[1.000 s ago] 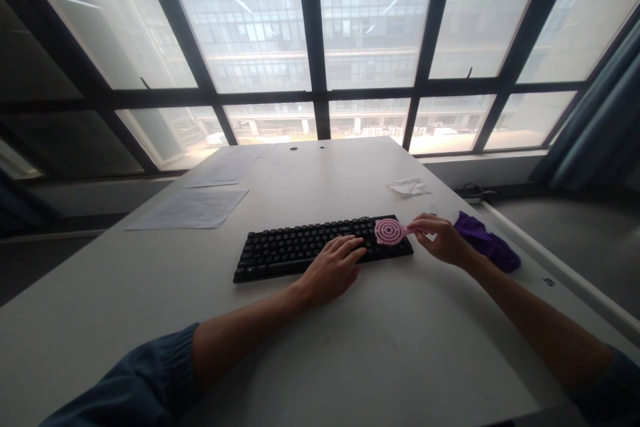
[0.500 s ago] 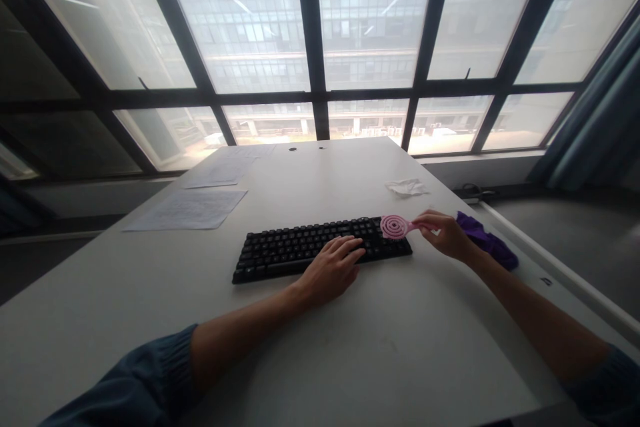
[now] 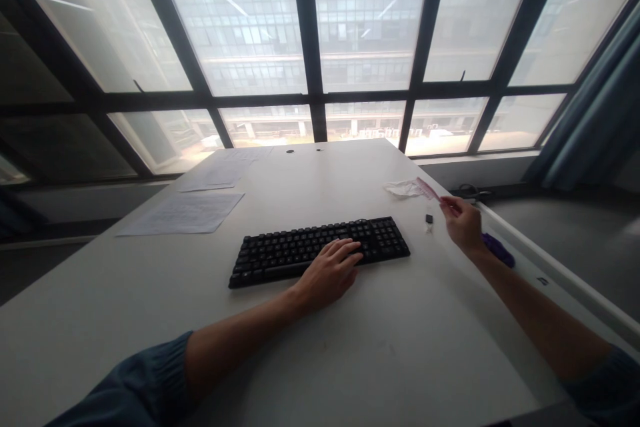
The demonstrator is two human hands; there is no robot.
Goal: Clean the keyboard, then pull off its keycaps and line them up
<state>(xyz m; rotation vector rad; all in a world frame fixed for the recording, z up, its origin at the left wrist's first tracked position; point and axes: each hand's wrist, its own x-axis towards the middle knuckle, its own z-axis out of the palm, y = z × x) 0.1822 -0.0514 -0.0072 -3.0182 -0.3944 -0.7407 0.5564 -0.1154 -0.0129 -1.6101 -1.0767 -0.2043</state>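
The left hand (image 3: pixel 333 271) lies on the keyboard (image 3: pixel 280 250), fingers loosely spread. The right hand (image 3: pixel 463 223) pinches the pink brush (image 3: pixel 428 189), which points away from the fingertips, near the tissue (image 3: pixel 399 190). Beside that wrist lies a purple cloth (image 3: pixel 501 251).

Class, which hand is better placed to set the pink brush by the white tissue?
Probably the right hand: it holds the pink brush near the white tissue, while the left hand lies on the black keyboard, farther away.
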